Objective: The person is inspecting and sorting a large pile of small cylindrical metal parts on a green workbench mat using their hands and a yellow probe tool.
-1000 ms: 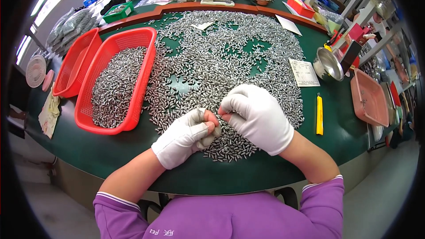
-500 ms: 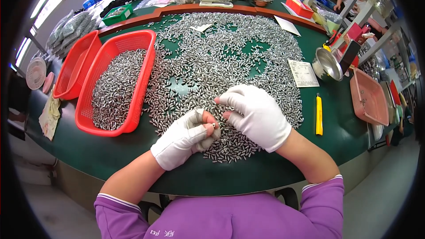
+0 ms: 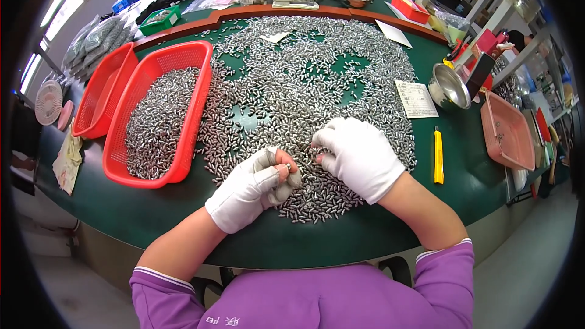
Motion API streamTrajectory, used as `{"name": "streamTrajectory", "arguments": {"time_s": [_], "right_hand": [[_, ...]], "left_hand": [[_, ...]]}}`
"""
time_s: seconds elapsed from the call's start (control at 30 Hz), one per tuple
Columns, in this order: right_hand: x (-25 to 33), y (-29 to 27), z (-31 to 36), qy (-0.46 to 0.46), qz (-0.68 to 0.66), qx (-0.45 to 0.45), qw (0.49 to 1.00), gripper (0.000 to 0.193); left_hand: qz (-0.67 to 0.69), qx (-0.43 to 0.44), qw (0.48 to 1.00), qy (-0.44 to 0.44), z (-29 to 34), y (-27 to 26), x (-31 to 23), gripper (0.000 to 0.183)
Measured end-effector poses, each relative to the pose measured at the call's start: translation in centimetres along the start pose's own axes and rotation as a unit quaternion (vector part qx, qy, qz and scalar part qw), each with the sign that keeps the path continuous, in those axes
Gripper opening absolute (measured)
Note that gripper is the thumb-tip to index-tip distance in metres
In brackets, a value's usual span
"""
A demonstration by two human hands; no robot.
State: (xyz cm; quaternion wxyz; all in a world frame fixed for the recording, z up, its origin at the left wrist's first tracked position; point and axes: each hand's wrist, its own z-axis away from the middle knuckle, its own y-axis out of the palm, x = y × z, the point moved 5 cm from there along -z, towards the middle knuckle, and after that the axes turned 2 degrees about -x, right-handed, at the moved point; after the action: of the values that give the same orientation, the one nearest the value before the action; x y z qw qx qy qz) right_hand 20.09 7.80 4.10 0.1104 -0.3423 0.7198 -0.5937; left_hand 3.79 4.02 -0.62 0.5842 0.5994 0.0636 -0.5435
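Observation:
A broad spread of small silvery bullet-shaped metal parts (image 3: 286, 94) covers the green table. My left hand (image 3: 253, 190), in a white glove with bare thumb and fingertip, pinches one small metal part (image 3: 288, 166) between thumb and forefinger, just over the near part of the spread. To its right, my right hand (image 3: 359, 157), gloved likewise, rests low over the parts. Its fingers curl down toward the thumb, and what lies between their tips is mostly hidden. A red perforated basket (image 3: 206, 79) at the left holds a heap of the same parts.
Another red basket (image 3: 91, 100) stands farther left. A yellow cutter-like tool (image 3: 439, 157), a printed paper slip (image 3: 416, 99) and a tilted metal bowl (image 3: 451, 87) lie at the right, with a pink tray (image 3: 507, 131) beyond. A reddish-brown ledge (image 3: 256, 11) borders the far side.
My right hand has shifted right and slightly away from the left one, its fingers more curled. The left hand stays nearly in place, pinching a part in both frames.

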Motion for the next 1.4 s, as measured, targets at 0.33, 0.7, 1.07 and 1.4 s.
{"name": "streamTrajectory", "arguments": {"time_s": [0.33, 0.7, 1.07, 1.4], "right_hand": [[-0.1, 0.6, 0.0, -0.008, -0.006, -0.004, 1.000, 0.009], [-0.6, 0.7, 0.2, 0.018, 0.013, 0.055, 0.998, 0.011], [1.6, -1.7, -0.4, -0.053, -0.214, -0.106, 0.970, 0.012], [1.9, -0.1, -0.1, 0.019, -0.402, -0.027, 0.915, 0.022]], "left_hand": [[0.028, -0.009, 0.999, 0.023, -0.1, -0.1, -0.1, 0.030], [0.051, 0.011, 0.998, 0.025, -0.2, -0.8, 0.2, 0.035], [0.010, -0.013, 1.000, -0.018, -0.2, -0.3, 0.3, 0.019], [-0.018, -0.043, 0.999, 0.005, 0.2, -0.2, 0.2, 0.022]]}}
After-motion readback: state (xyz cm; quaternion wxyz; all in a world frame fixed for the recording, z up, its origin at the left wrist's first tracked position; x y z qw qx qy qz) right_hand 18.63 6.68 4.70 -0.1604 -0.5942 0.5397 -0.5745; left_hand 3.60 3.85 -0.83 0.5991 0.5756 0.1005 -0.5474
